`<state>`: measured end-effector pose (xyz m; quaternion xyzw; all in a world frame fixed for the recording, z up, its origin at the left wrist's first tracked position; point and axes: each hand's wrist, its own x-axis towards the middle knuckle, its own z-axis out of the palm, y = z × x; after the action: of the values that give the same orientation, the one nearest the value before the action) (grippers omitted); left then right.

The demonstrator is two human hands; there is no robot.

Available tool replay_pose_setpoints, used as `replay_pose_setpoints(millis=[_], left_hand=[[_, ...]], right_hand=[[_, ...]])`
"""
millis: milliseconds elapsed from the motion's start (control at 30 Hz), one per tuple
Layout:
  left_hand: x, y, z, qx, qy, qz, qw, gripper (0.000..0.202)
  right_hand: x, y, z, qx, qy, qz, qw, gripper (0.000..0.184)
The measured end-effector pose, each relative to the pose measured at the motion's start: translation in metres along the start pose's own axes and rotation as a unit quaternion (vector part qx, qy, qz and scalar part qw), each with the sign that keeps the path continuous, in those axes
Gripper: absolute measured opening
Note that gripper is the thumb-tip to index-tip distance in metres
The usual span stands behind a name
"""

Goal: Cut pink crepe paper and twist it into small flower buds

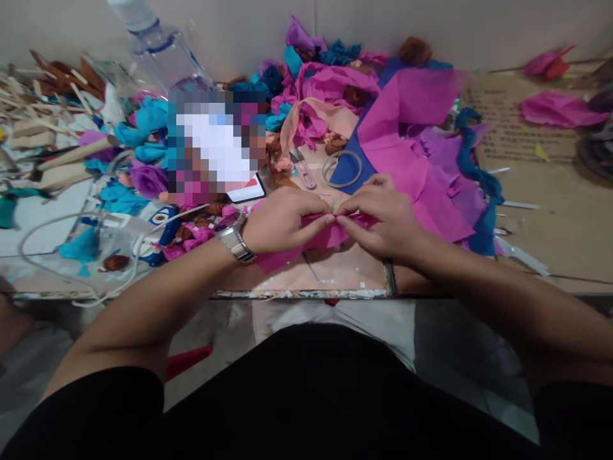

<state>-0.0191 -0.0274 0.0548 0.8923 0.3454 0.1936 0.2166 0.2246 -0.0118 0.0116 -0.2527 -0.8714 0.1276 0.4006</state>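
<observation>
My left hand (288,219), with a metal watch at its wrist, pinches a strip of pink crepe paper (330,237) between thumb and fingers. Right beside it, thumb tip close to thumb tip, my right hand (383,214) is closed on the same strip. The paper looks gathered where the fingertips meet, and part of it hangs towards the table edge. Just beyond my hands lie pink-handled thread snips (304,170) and a ring of thin wire (341,170). Larger pink sheets (426,185) spread out to the right of my right hand.
Crumpled paper flowers in several colours (330,83) pile up at the back. A clear bottle (165,61) stands behind a partly blurred phone (246,190). A white cable (29,233) loops at left near wooden sticks (29,102). Cardboard (541,185) lies at right.
</observation>
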Motion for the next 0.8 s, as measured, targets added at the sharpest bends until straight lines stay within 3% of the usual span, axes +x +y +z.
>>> replay_pose_setpoints(millis=[233,400,600,800], left_hand=[[-0.001,-0.002,0.002,-0.035,0.007,-0.054,0.998,0.045],[0.000,-0.006,0.004,-0.129,-0.042,-0.093,0.986,0.036],[0.002,-0.008,-0.005,-0.246,-0.102,-0.159,0.951,0.036],[0.003,-0.005,-0.006,-0.283,-0.077,-0.180,0.939,0.038]], right_hand=[[-0.001,0.002,0.001,-0.017,0.001,0.031,0.999,0.010],[-0.001,0.001,-0.001,-0.030,-0.023,0.013,0.999,0.011],[0.000,-0.001,-0.007,-0.037,-0.066,0.017,0.997,0.013],[0.000,-0.003,-0.008,-0.044,-0.080,0.025,0.996,0.013]])
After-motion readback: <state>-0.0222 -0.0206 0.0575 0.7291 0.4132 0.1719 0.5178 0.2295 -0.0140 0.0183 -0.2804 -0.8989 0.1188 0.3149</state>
